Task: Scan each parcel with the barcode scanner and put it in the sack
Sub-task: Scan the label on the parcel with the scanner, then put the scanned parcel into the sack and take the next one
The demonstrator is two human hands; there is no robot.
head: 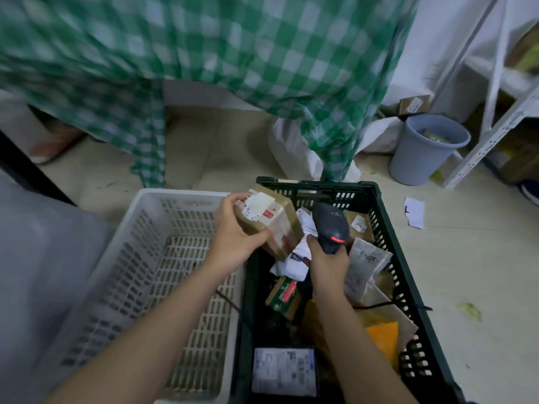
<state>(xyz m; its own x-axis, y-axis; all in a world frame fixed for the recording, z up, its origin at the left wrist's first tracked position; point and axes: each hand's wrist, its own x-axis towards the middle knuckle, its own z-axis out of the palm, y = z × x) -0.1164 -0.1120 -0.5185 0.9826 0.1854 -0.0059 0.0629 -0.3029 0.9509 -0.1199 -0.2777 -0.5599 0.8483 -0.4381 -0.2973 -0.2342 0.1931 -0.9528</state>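
Observation:
My left hand (233,225) grips a brown cardboard parcel (280,225) with a white and red label, held above the gap between two crates. My right hand (328,265) grips the handle of a black barcode scanner (331,225), whose red light glows; its head sits just right of the parcel. Below lies a dark green crate (408,293) with several parcels: a white label packet (284,371), a small brown and green box (284,295), a grey bag (366,266) and an orange envelope (382,336). A white sack (288,147) stands behind the crate, partly hidden by cloth.
A white slatted crate (140,272) sits to the left of the green one. A green checked cloth (204,53) hangs ahead. A grey bin (423,147) and white metal shelving (495,112) stand at the right. A paper scrap (414,212) lies on the floor.

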